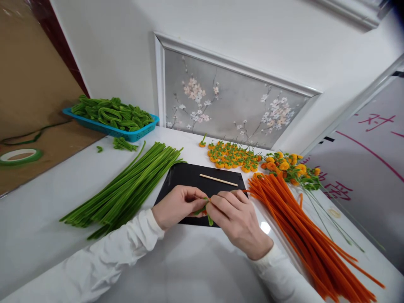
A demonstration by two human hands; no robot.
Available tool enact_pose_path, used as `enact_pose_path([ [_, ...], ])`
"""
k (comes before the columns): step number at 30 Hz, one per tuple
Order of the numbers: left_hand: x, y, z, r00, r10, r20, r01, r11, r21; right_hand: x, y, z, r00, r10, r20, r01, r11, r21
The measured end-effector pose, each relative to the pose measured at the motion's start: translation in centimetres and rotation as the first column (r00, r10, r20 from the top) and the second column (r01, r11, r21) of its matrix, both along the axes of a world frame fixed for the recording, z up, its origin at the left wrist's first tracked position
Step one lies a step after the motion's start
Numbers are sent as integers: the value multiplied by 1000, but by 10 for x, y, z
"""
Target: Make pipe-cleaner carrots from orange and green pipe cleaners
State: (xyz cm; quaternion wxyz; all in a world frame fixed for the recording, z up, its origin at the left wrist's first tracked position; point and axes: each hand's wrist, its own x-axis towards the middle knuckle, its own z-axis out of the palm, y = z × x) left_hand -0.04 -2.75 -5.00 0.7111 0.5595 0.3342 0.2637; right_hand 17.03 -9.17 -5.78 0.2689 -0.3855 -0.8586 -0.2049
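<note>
My left hand (178, 206) and my right hand (235, 216) meet over the front edge of a black mat (189, 176). Both are closed in a pinch on one small green pipe-cleaner piece (206, 212) with a bit of orange showing at the fingertips. A thin wooden stick (218, 180) lies on the mat just beyond my hands. A bundle of long green pipe cleaners (126, 187) lies to the left of the mat. To the right, a bundle of long orange pipe cleaners (303, 227) fans toward the table edge.
Behind the mat sit several small orange-and-green flowers (232, 158), and stemmed yellow-orange flowers (290, 166) lie at the right. A blue tray (126, 134) of bent green pieces stands at back left. Green tape roll (20, 155) lies on brown board. The white table (189, 265) meets the wall behind.
</note>
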Motion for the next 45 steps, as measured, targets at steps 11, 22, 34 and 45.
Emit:
enact_pose_path([
  [11,-2,-3,-12,967,248,-59,-104,594,797,0,12,-13,488,-506,-711,-420,578,-700],
  [22,4,-4,-8,995,103,5,-102,972,213,0,7,-7,868,-144,-476,-47,930,-365],
  [34,1,-7,3,985,80,156,-54,985,-163,6,11,-6,752,-270,-602,-40,892,-450],
  [45,3,-5,0,969,213,125,-206,976,-70,2,5,2,539,-510,-670,-422,525,-739],
])
